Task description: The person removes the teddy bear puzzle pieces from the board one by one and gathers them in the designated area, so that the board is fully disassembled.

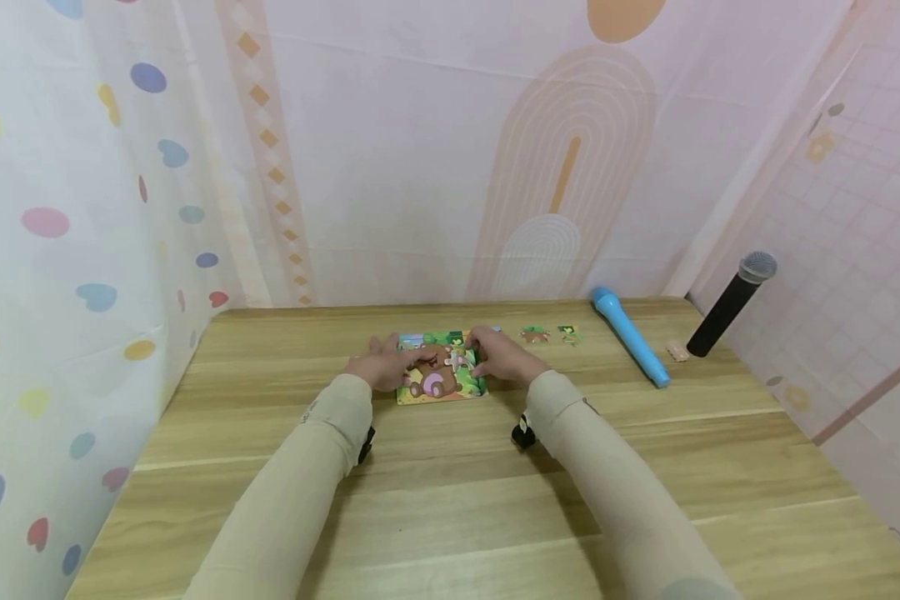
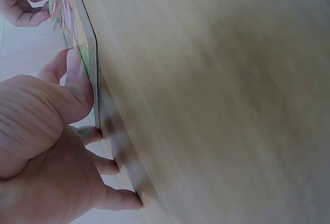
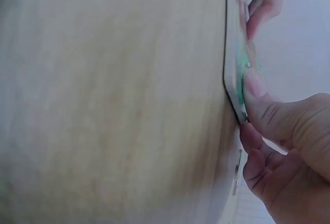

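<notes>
A jigsaw puzzle board (image 1: 437, 397) with a brown bear picture lies flat on the wooden table. My left hand (image 1: 382, 367) rests at its left side, index finger reaching over the picture. In the left wrist view, the left thumb (image 2: 76, 72) presses the board's edge and the other fingers spread down to the tabletop. At the right side my right hand (image 1: 504, 355) pinches a puzzle piece (image 1: 461, 360), tilted up from the board, mostly green and whitish. The right thumb (image 3: 255, 85) lies over the board's edge in the right wrist view, with the fingers curled beside it.
Two loose puzzle pieces, one brown and green (image 1: 535, 335) and one green (image 1: 569, 335), lie right of the board. Farther right are a blue microphone (image 1: 630, 337), a small pale item (image 1: 677, 351) and a black microphone (image 1: 727, 310). A patterned curtain (image 1: 390, 167) hangs behind the table.
</notes>
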Available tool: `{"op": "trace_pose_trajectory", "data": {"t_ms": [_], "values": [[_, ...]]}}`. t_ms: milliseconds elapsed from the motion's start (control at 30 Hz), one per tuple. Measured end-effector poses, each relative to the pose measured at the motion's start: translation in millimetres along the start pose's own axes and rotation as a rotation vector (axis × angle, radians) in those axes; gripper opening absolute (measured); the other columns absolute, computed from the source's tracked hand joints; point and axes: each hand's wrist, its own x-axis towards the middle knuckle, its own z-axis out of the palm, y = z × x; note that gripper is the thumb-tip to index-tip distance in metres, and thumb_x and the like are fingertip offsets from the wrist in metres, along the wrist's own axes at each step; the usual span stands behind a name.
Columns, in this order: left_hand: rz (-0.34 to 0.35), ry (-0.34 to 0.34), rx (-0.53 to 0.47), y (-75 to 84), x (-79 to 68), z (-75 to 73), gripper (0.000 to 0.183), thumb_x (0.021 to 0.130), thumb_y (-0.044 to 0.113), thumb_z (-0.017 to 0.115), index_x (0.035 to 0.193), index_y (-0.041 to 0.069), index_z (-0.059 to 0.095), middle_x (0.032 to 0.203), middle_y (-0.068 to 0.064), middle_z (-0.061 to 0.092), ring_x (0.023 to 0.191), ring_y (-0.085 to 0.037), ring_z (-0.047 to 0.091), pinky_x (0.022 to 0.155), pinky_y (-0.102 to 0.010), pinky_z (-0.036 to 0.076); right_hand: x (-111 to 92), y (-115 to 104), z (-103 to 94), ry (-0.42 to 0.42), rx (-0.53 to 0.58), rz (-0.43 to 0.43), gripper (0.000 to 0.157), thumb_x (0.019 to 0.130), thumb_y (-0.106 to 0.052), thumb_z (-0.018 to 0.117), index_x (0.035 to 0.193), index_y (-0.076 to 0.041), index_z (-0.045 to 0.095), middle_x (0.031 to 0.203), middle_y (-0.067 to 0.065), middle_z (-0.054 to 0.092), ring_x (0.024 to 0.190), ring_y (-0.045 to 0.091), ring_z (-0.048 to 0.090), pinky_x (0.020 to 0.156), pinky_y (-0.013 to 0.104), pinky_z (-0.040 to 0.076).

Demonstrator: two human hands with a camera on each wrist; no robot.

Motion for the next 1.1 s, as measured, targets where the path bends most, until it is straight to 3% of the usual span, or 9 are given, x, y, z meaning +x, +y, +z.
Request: {"op": "trace_pose_trajectory", "data": {"t_ms": [100,200,333,567,800,933,1100], "values": [[-0.037,0.019,-0.071,0.1,-1.1,0.2,0.075,0.106,0.046,0.046,0.165,0.021,0.006,0.168,-0.023,-0.011,0.152,-0.048,-0.009,0.116,-0.072,-0.001,0.3,-1.9,-1.4,-0.004,-0.006,0.003,0.040,0.089,0.000,0.075,0.124,0.003,0.056,0.111,0.013,0.054,0.092,0.021,0.050,0.086,0.034,0.049],[-0.084,0.051,-0.154,-0.9,-1.6,0.2,0.094,0.101,0.067,0.038,0.164,0.011,-0.004,0.166,-0.026,-0.013,0.152,-0.049,-0.006,0.117,-0.070,-0.003,1.8,-2.1,-2.1,-0.007,-0.032,0.008,0.042,0.089,-0.001,0.075,0.128,0.004,0.059,0.112,0.013,0.059,0.093,0.020,0.054,0.087,0.034,0.051],[-0.099,0.060,-0.173,-1.6,-1.2,0.5,0.101,0.097,0.074,0.036,0.163,0.009,-0.006,0.165,-0.028,-0.014,0.151,-0.052,-0.005,0.117,-0.070,-0.003,3.5,-1.3,-2.3,-0.023,-0.069,0.004,0.047,0.090,-0.004,0.075,0.134,0.003,0.061,0.116,0.012,0.063,0.095,0.020,0.058,0.087,0.033,0.053],[-0.088,0.038,-0.173,-0.9,-2.0,-0.1,0.096,0.100,0.069,0.037,0.164,0.012,-0.005,0.166,-0.025,-0.016,0.151,-0.050,-0.009,0.116,-0.070,-0.007,3.5,2.9,-2.0,-0.016,-0.059,-0.018,0.048,0.090,-0.003,0.076,0.134,0.002,0.060,0.114,0.012,0.060,0.094,0.020,0.058,0.086,0.033,0.053],[-0.007,0.003,-0.006,-5.0,7.1,1.5,0.071,0.106,0.040,0.050,0.165,0.032,0.011,0.168,-0.019,-0.011,0.151,-0.048,-0.013,0.112,-0.077,0.000,1.2,2.8,-3.9,0.000,0.004,0.020,0.042,0.089,-0.002,0.076,0.128,0.003,0.061,0.108,0.012,0.063,0.094,0.021,0.061,0.084,0.033,0.054],[0.003,-0.024,0.027,-0.5,-1.6,-2.8,0.071,0.105,0.025,0.054,0.163,0.039,0.015,0.169,-0.018,-0.012,0.151,-0.047,-0.014,0.111,-0.079,0.002,2.2,1.6,-4.8,-0.003,-0.007,0.013,0.045,0.089,-0.003,0.076,0.131,0.003,0.062,0.109,0.012,0.066,0.093,0.021,0.062,0.084,0.032,0.054],[0.012,-0.028,0.028,-1.8,0.3,-1.4,0.070,0.105,0.024,0.053,0.163,0.041,0.017,0.169,-0.018,-0.013,0.151,-0.046,-0.016,0.110,-0.080,0.001,3.3,0.6,-4.7,-0.001,-0.043,0.010,0.043,0.091,-0.004,0.075,0.132,0.004,0.063,0.108,0.012,0.067,0.091,0.019,0.060,0.082,0.032,0.054]]}}
